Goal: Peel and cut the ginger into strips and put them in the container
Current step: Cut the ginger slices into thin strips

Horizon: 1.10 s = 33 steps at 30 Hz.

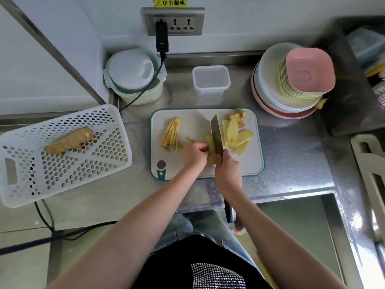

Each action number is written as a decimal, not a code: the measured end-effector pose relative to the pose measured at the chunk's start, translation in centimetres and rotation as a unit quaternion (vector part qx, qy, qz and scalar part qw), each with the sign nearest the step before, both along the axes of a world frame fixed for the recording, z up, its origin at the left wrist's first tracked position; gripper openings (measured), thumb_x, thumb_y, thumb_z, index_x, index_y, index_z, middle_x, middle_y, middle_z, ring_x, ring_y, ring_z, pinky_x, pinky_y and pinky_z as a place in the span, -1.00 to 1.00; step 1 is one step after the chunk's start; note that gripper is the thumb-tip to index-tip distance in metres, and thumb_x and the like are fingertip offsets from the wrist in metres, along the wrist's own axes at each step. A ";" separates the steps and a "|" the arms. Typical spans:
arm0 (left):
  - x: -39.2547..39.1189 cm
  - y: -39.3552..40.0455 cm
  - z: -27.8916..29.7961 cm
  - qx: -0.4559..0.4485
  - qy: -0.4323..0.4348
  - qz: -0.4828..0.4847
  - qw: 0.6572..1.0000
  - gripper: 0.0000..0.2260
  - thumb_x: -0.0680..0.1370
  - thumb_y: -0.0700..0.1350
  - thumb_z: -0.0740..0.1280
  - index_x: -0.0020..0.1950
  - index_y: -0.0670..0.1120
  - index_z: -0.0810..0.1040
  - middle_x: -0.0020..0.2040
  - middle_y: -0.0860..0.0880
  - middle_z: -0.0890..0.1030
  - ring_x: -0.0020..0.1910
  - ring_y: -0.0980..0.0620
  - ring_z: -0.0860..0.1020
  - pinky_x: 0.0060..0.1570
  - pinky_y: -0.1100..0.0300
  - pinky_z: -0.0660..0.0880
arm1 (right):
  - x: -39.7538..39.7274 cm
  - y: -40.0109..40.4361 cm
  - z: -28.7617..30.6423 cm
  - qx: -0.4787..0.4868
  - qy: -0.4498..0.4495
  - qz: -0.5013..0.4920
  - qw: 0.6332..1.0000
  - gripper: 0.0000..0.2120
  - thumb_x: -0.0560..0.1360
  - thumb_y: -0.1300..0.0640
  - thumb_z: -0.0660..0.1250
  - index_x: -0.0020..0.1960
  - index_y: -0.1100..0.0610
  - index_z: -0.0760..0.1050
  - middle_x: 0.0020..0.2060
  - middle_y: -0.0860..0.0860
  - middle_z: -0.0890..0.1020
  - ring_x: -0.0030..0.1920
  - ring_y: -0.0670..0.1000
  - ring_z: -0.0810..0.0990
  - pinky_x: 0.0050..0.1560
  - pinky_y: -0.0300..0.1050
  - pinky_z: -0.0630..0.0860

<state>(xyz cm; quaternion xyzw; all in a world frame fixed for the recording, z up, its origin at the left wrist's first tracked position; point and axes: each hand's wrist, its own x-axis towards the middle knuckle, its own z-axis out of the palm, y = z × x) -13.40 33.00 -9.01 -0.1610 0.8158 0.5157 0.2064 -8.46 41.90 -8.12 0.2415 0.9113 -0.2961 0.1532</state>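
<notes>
On the white cutting board (195, 122), my left hand (192, 156) pins down a stack of peeled ginger slices (210, 148). My right hand (228, 170) grips the handle of a knife (215, 132), whose blade rests against the right side of that stack. A fan of cut ginger strips (171, 135) lies at the board's left. More peeled slices (235, 134) are heaped at the right, with peel scraps (241, 114) behind them. A clear empty container (210, 80) stands behind the board. One unpeeled ginger root (69, 140) lies in the white perforated basket (83, 172) at the left.
A lidded round container (133, 76) stands at the back left, with a black cable running past it from the wall socket (175, 22). Stacked plates and pink bowls (295, 80) sit at the back right. The steel counter ends just below the board.
</notes>
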 end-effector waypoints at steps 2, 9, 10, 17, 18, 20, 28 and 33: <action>0.5 -0.1 0.1 0.010 0.016 0.014 1.000 -0.75 0.42 -0.33 0.36 -0.26 0.02 0.63 -0.29 0.04 0.60 -0.23 0.08 0.50 -0.12 0.21 0.45 | 0.0 -0.3 -0.2 -0.019 -0.002 0.003 1.000 -0.85 0.64 0.10 0.04 -0.06 0.15 0.28 -0.27 0.11 0.52 -0.25 0.18 0.51 -0.33 -0.06 0.39; 0.5 -2.2 0.2 0.024 0.004 0.050 0.998 -0.83 0.44 -0.33 0.39 -0.03 -0.15 0.68 -0.19 0.07 0.60 -0.15 0.14 0.53 -0.19 0.44 0.40 | -0.5 -1.9 0.0 -0.024 -0.007 0.044 0.999 -0.87 0.64 0.16 0.05 -0.07 0.16 0.27 -0.31 0.10 0.47 -0.29 0.18 0.47 -0.43 -0.08 0.31; 0.4 -2.3 0.1 0.016 0.005 0.047 0.999 -0.83 0.45 -0.29 0.40 0.01 -0.15 0.68 -0.17 0.07 0.61 -0.14 0.15 0.53 -0.15 0.38 0.40 | -0.5 -1.7 0.0 -0.021 -0.006 0.042 0.999 -0.86 0.64 0.15 0.05 -0.07 0.16 0.27 -0.30 0.11 0.48 -0.28 0.19 0.48 -0.41 -0.07 0.33; -1.2 -2.7 -0.4 0.058 -0.077 0.155 0.983 -0.83 0.43 -0.21 0.46 -0.36 -0.10 0.60 -0.44 -0.07 0.58 -0.45 0.01 0.53 -0.41 0.27 0.51 | -1.0 -0.3 1.9 -0.004 0.037 0.066 0.997 -0.80 0.65 0.09 0.03 -0.05 0.19 0.30 -0.33 0.10 0.49 -0.27 0.21 0.50 -0.32 0.03 0.47; -1.4 -2.7 -0.4 0.068 -0.093 0.154 0.981 -0.85 0.42 -0.23 0.47 -0.34 -0.11 0.59 -0.45 -0.08 0.58 -0.47 0.00 0.52 -0.47 0.30 0.49 | -1.1 -0.5 1.9 0.002 0.035 0.080 0.996 -0.80 0.66 0.09 0.03 -0.04 0.19 0.30 -0.30 0.13 0.52 -0.26 0.22 0.51 -0.30 0.06 0.49; -1.8 -2.7 -0.3 0.066 -0.112 0.139 0.982 -0.92 0.41 -0.22 0.48 -0.26 -0.15 0.63 -0.41 -0.09 0.60 -0.46 0.01 0.55 -0.50 0.32 0.49 | -1.3 -1.0 1.8 0.006 0.026 0.088 0.996 -0.81 0.66 0.08 0.01 -0.03 0.17 0.28 -0.26 0.17 0.55 -0.25 0.23 0.52 -0.28 0.07 0.51; -2.1 -2.6 -0.5 0.061 -0.120 0.134 0.982 -0.90 0.38 -0.29 0.46 -0.29 -0.12 0.63 -0.32 -0.08 0.65 -0.29 -0.02 0.65 -0.21 0.20 0.61 | -0.9 -2.3 0.7 0.060 -0.011 0.103 0.993 -0.92 0.63 0.24 0.04 -0.04 0.12 0.19 -0.29 0.11 0.48 -0.26 0.19 0.50 -0.32 -0.02 0.40; -2.4 -2.5 -0.7 0.073 -0.144 0.151 0.975 -0.90 0.38 -0.29 0.48 -0.28 -0.13 0.65 -0.34 -0.08 0.64 -0.28 -0.03 0.65 -0.12 0.14 0.62 | -0.9 -3.1 0.7 0.078 -0.039 0.100 0.991 -0.88 0.59 0.33 0.03 0.06 0.15 0.23 -0.24 0.13 0.49 -0.24 0.16 0.45 -0.29 0.00 0.40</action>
